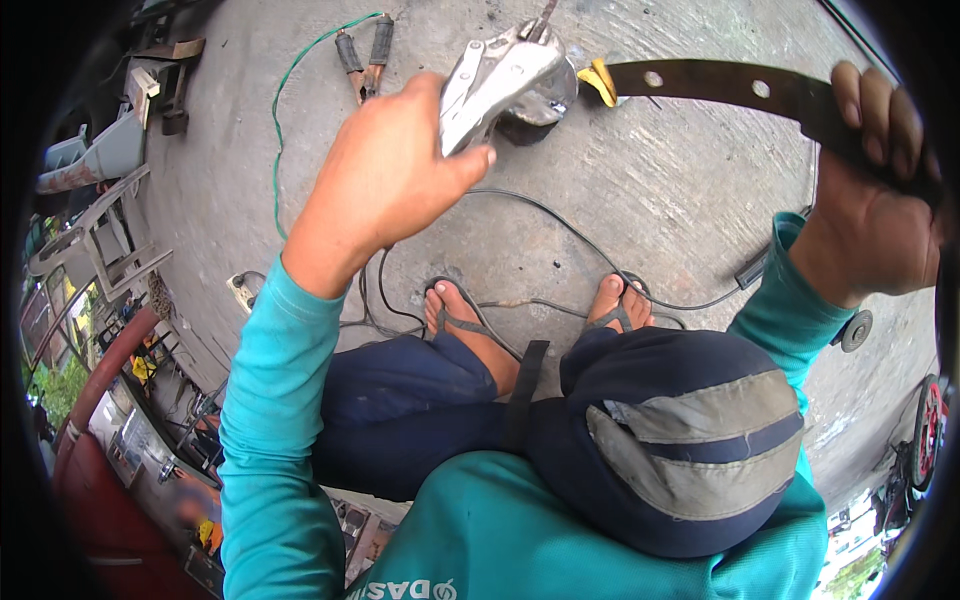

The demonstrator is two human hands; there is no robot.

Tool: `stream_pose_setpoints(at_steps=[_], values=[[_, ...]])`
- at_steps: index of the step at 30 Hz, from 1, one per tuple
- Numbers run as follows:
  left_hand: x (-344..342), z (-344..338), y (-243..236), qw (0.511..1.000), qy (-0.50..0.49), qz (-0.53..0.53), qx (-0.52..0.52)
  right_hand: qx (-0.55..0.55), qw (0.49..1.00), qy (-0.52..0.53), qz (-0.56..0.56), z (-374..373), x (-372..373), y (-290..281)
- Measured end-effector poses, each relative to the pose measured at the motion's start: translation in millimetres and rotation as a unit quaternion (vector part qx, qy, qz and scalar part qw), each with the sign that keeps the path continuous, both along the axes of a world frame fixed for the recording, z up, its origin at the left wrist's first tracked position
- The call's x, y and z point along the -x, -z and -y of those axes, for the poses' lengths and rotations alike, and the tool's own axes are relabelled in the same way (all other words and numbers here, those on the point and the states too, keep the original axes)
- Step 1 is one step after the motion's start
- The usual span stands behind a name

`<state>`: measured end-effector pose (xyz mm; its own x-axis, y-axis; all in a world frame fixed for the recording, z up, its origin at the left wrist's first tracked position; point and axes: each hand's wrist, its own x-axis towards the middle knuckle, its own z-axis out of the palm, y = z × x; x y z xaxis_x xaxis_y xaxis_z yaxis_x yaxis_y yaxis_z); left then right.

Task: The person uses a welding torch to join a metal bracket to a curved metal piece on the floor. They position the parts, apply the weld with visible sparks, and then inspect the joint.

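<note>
Head view, and over on the far left a red curved thing (100, 380) fills the lower corner. Moving in, a thin green wire (277, 130) runs down the grey floor (700, 190) from the dark-handled tool (381, 42) at upper left of centre. And here's the left hand (385, 165), wrapped round the silver locking pliers (505, 80) at top centre, thumb laid along the lower edge! A round metal piece (545, 105) shows right behind them; whether the pliers bite on it, I cannot tell. Below, a black cable (560, 222) curves between the sandalled feet (472, 335). Next along, a yellow scrap (598, 82) sits at the near end of a dark flat strip (715, 82), round holes in it, stretching across the upper right. And at its far end, the right hand (880, 210), fingers curled over it, gripping firmly! Below that wrist, a small dark disc (857, 330) lies on the floor, and at the right edge, a red-rimmed wheel (928, 432).
</note>
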<state>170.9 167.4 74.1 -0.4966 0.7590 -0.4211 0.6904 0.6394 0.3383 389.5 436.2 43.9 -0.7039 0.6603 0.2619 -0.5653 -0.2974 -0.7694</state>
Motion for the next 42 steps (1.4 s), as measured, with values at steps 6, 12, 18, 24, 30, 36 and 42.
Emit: stream_pose_setpoints(at_steps=[6,12,18,24,30,36,42], values=[[-1,53,8,0.995,-0.076,0.055,0.026,0.005,0.996,-0.073,-0.06,8,46,-15],[-1,84,34,0.993,-0.102,0.055,-0.036,0.004,0.984,-0.159,-0.076,33,84,-10],[-9,105,47,0.996,-0.068,0.019,-0.06,-0.029,0.984,-0.164,-0.059,33,91,-46],[-11,113,49,0.993,-0.101,0.037,-0.057,-0.063,0.985,-0.147,-0.062,63,102,-29],[-18,107,46,0.998,-0.045,0.025,-0.034,-0.069,0.987,-0.14,-0.04,78,100,-48],[-18,113,49,0.997,-0.065,0.02,-0.035,-0.117,0.964,0.229,0.067,64,95,-82],[-15,102,46,0.999,-0.035,0.013,-0.037,-0.039,0.995,-0.088,-0.027,68,96,-18]])
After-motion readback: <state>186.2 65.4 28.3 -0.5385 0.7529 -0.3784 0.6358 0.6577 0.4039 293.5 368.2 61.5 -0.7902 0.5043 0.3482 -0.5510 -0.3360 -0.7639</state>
